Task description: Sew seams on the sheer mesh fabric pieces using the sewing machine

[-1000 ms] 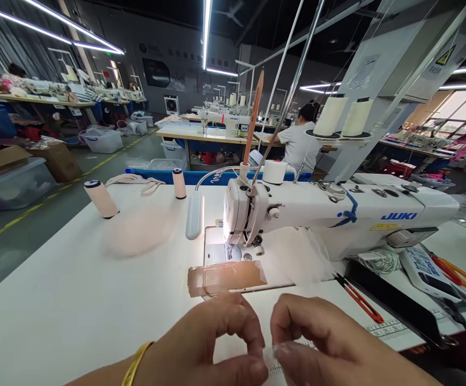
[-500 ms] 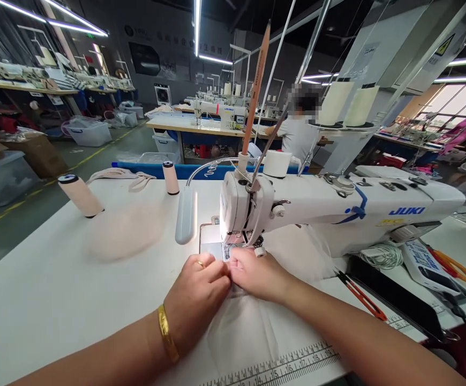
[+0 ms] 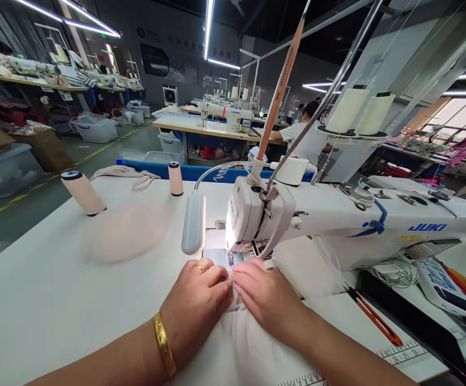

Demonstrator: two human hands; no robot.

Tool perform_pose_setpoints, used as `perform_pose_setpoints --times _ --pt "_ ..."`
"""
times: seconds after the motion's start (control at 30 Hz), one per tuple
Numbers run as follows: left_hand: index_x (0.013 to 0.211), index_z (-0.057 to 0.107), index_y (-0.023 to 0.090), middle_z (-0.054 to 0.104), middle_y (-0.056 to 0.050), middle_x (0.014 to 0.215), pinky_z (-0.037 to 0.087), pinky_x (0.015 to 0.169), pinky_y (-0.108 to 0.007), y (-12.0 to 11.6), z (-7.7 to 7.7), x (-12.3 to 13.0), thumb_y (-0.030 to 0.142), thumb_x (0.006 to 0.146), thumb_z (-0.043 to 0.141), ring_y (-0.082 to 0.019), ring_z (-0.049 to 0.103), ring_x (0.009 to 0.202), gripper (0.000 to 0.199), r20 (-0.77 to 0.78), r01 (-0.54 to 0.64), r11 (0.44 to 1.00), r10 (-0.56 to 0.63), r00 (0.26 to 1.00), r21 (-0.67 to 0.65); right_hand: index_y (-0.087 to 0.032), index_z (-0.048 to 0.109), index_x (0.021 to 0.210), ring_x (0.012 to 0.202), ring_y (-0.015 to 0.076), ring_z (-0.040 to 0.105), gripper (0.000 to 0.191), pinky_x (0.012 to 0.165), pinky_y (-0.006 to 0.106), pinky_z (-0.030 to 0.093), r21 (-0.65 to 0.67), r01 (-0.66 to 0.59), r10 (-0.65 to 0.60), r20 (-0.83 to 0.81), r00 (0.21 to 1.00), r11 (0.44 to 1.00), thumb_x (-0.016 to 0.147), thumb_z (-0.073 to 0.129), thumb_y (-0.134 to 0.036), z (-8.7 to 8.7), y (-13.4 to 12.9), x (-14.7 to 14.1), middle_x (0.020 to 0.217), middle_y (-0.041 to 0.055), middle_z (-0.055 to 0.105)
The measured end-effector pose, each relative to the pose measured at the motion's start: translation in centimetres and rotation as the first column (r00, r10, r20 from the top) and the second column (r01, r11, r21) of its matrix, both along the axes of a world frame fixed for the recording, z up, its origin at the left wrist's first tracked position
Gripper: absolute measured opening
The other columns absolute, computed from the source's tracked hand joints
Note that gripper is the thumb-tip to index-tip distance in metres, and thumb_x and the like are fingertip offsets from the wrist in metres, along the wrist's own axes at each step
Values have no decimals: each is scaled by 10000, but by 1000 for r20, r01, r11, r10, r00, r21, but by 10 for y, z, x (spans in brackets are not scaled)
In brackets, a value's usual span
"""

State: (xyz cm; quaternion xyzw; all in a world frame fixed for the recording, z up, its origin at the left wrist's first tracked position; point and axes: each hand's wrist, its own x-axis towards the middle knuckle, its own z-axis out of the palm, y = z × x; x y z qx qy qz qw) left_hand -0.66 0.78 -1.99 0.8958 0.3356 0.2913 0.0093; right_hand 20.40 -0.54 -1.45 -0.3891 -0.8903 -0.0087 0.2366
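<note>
Nearest, sheer pale cloth [image 3: 243, 343] trails from between the two hands towards the person; the right forearm hides part of a printed ruler [image 3: 410, 354]. The left hand [image 3: 198, 295] is curled, fingers closed on the cloth. Opposite, almost meeting it, the right hand [image 3: 269, 303] lies flatter, fingers together; its thumb is out of sight, so whether it pinches or only presses cannot be told. A second ago both hands were nearer the body; they have since moved forward to the presser foot [image 3: 230, 259], and the right has flattened, which suggests the cloth is now being steadied for stitching. The cloth's leading edge is hidden at the fingertips. Beyond the left hand, a pinkish patch [image 3: 128, 233] on the worktop [image 3: 52, 311] is too blurred to identify; farther off, a pole partly covers a co-worker [image 3: 300, 138]
</note>
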Motion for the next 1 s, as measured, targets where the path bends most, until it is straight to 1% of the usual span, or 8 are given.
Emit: perform_pose_setpoints --times 0.1,0.23,0.3,0.5,0.7,0.8,0.9,1.0 --pt "968 726 204 726 -45 969 450 780 -437 0 2 0 148 964 571 -267 605 890 165 -35 -19 1000 19 999 -19 -225 658 1076 986 237 658 220 804 356 509 -12 35 -35 6 999 999 1014 507 -77 -6 9 4 1089 76 733" --pt "989 725 197 729 -55 996 465 799 -460 1 4 3 148 962 561 -280 617 923 173 -68 -33 999 32 997 -22 -214 662 1160 1074 261 667 249 885 397 543 -15 54 -54 -22 998 998 1024 499 -86 -10 13 8 1205 85 735" --pt "993 725 200 730 -55 996 468 800 -465 2 4 4 151 960 562 -281 619 921 174 -81 -47 999 45 996 -26 -209 670 1178 1101 275 668 259 911 418 548 -25 67 -67 -31 997 997 1034 485 -101 -10 13 9 1214 94 734" --pt "1017 725 208 728 -64 990 470 792 -468 3 2 6 172 961 567 -288 624 919 171 -103 -73 997 72 992 -8 -210 692 1155 1046 272 694 258 883 426 570 -41 85 -87 -54 995 996 1039 475 -132 -10 15 9 1153 103 745" --pt "1030 727 208 734 -67 1010 464 814 -460 5 3 5 173 961 567 -283 621 928 178 -86 -67 998 65 994 -14 -193 673 1185 1093 285 661 268 865 422 563 -40 92 -93 -40 995 995 1022 477 -115 -15 14 13 1214 130 717" --pt "1012 735 215 743 -53 1017 456 843 -457 7 4 2 150 975 543 -272 616 944 206 -41 -15 1000 14 999 -14 -196 650 1176 1043 273 644 305 808 394 543 -27 31 -31 -20 999 999 975 473 -50 -11 9 13 1116 107 729" --pt "993 737 233 756 -23 980 440 877 -452 7 5 -3 137 993 530 -249 613 929 228 2 52 998 -52 999 -21 -224 639 1030 919 240 622 300 735 352 503 -71 -41 43 34 998 997 909 487 5 -2 1 12 931 51 704" --pt "992 732 234 760 -13 948 432 875 -449 8 5 -6 137 999 523 -236 609 896 231 27 83 996 -82 996 -27 -237 613 964 903 228 606 287 737 343 484 -83 -63 68 61 996 995 872 516 17 4 -5 12 951 40 692"
